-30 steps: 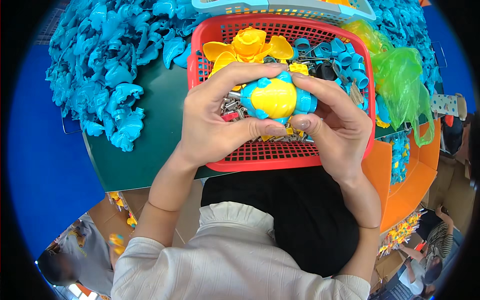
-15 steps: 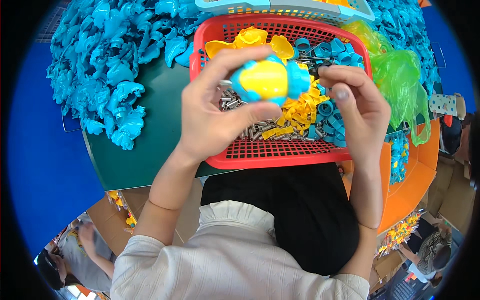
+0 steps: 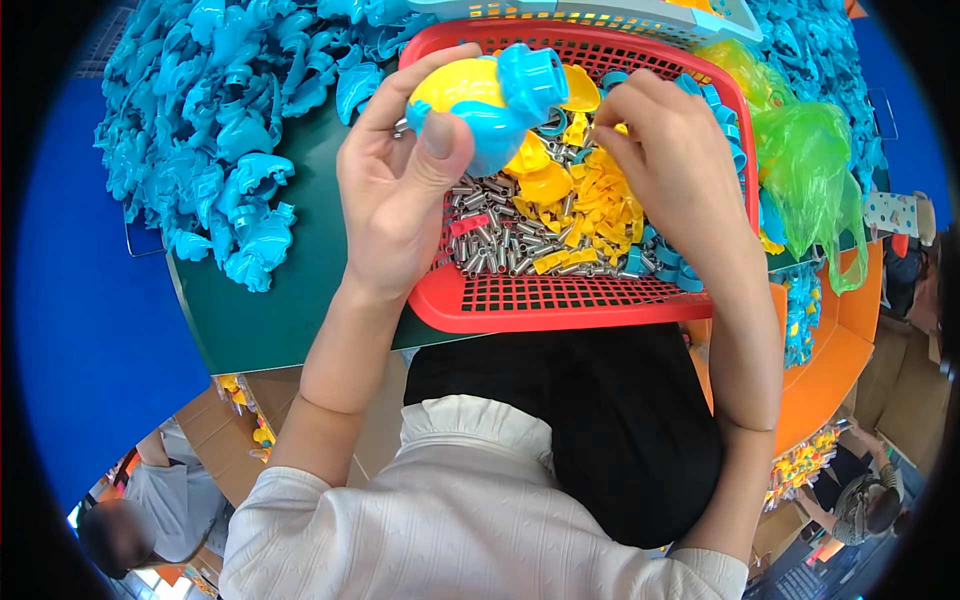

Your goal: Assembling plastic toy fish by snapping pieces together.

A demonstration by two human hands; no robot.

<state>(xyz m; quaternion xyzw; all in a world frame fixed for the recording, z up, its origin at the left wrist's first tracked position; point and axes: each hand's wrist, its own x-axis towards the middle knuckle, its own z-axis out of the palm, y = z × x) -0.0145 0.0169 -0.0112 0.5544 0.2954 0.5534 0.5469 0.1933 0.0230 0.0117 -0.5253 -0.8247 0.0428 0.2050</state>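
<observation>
My left hand [image 3: 400,190] grips a blue and yellow plastic toy body [image 3: 480,105], thumb in front and fingers behind. Its round blue neck opening tilts up to the right. Over the red basket [image 3: 560,322], my right hand [image 3: 665,135] has thumb and fingers drawn together in a pinch; whatever may be between the tips is too small or hidden to name. Beneath the hands lie short metal tubes [image 3: 500,245], small yellow plastic pieces [image 3: 605,200], blue rings [image 3: 665,262] and a small red piece [image 3: 468,225].
Blue plastic shells [image 3: 215,130] pile up on the green table [image 3: 235,325] at the left. A light blue basket [image 3: 590,10] stands behind the red one. Green plastic bags [image 3: 805,150] lie to its right, above an orange bin [image 3: 830,350]. Other people sit at both lower corners.
My left hand has lifted the toy body up and left, turning its neck upward. My right hand has moved left over the basket, and the dark piece near its fingertips no longer shows.
</observation>
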